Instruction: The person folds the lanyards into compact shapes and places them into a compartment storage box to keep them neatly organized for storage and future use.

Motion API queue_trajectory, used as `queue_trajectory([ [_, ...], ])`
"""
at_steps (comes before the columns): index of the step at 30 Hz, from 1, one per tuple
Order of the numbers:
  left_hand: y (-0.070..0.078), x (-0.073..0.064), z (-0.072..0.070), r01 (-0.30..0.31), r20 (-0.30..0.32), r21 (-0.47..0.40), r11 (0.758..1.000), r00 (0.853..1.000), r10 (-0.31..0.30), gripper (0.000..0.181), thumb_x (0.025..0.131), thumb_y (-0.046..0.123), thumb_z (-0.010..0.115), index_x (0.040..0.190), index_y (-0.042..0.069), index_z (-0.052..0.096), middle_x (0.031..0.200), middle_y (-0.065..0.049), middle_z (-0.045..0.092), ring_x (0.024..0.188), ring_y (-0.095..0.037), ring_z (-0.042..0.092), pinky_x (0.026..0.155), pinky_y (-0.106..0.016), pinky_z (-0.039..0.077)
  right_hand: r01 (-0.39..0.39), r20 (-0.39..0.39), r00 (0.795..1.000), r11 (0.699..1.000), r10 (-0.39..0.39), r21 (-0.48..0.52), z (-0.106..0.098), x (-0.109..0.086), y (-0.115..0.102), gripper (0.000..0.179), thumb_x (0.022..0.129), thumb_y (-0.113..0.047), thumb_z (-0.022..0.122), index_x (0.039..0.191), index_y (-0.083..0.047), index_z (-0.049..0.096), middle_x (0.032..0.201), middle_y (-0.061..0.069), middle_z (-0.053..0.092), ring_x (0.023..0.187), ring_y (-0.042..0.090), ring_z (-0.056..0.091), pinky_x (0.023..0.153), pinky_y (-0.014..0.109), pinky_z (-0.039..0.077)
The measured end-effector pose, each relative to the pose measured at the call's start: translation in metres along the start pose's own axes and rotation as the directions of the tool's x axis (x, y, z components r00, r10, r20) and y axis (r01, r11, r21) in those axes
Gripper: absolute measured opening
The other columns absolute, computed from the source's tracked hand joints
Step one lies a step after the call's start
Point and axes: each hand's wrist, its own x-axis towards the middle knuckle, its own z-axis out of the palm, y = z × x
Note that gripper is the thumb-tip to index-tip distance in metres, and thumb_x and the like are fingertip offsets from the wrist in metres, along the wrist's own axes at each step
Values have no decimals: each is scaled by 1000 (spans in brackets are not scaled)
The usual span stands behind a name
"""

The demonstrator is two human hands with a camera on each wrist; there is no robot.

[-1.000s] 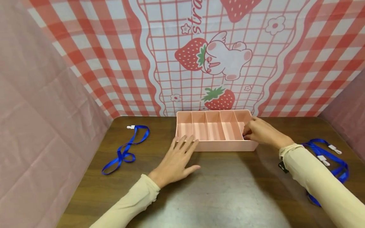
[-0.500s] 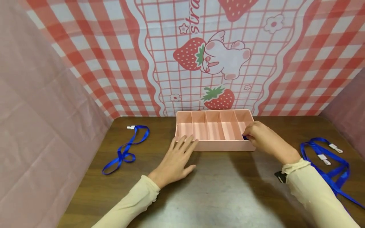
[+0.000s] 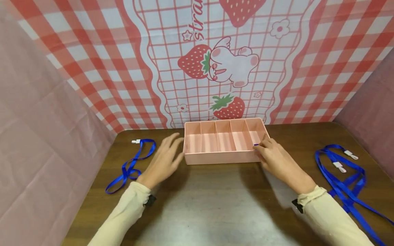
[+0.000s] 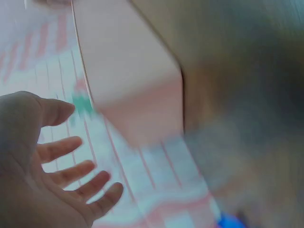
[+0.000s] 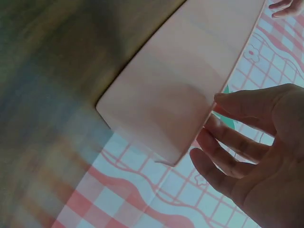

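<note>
head cam: pink box point(image 3: 223, 158) w/ 5 slots is sitting on table point(image 3: 209, 205), blue strap bit point(image 3: 256, 145) showing in rightmost slot. l hand point(image 3: 161, 160) is hanging wide by box's l end, holding nothing. r hand point(image 3: 278, 160) is touching r front rim; can't tell if it's pinching strap. risks: l isn't bracing, so r tug could be sliding box; strap could be springing out if poorly seated.

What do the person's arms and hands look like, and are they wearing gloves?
The left sleeve and right sleeve are plain pale cream, with crumpled cuffs. Small black pieces show beside both cuffs. The left hand and right hand wear no gloves.
</note>
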Motion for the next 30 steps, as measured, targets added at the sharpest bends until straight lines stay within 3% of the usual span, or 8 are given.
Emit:
queue_trajectory([
  [3,-31,3,-17,109,-1,78,991,994,-109,42,94,15,67,131,-2,55,139,-24,48,126,-43,45,104,-55,39,-15,1,1000,1000,15,7,1,-4,-3,18,77,7,73,93,2,66,85,16,60,77,36,55,67,47,48],
  [6,-62,4,-28,235,56,134,963,968,-244,40,96,16,64,130,-5,55,136,-28,48,122,-49,46,99,-60,41,-21,1,1000,1000,21,11,2,-9,-7,22,79,7,71,100,4,66,91,19,62,83,38,57,73,48,50],
  [12,-107,0,-34,433,228,237,870,846,-483,47,102,22,52,140,-5,46,145,-34,36,125,-58,39,94,-68,41,-35,22,999,999,35,8,1,-17,-13,39,73,10,71,111,6,65,103,24,62,97,40,58,84,51,50],
  [14,-116,-1,-31,455,253,265,850,818,-517,46,103,23,49,140,-5,46,143,-35,38,124,-59,40,92,-69,42,-42,28,999,999,42,11,1,-19,-15,42,71,10,72,113,6,64,105,25,61,100,40,57,86,51,50],
  [16,-123,-3,-26,461,259,290,839,806,-532,43,103,22,49,136,-5,50,138,-35,44,121,-58,43,88,-69,44,-49,29,998,999,49,17,2,-21,-16,44,70,10,72,114,7,64,107,25,61,103,40,56,88,52,50],
  [19,-128,-6,-18,446,241,314,838,817,-524,35,100,15,51,126,-7,58,126,-34,54,114,-57,47,81,-68,48,-51,27,998,998,51,28,3,-22,-18,43,71,10,73,113,7,63,109,25,60,104,40,56,90,52,49],
  [25,-131,-11,-9,369,174,288,884,887,-427,29,80,-7,60,109,-12,61,107,-35,56,103,-54,52,76,-64,51,-56,20,998,998,56,7,4,-25,-20,44,72,8,75,114,8,63,110,26,59,106,40,54,90,52,48],
  [30,-130,-13,-11,349,175,293,890,896,-409,19,74,-7,65,93,-10,63,98,-32,57,96,-52,54,73,-62,51,-63,35,997,998,63,4,2,-25,-19,47,73,7,75,117,9,63,114,27,58,108,40,53,92,52,47],
])
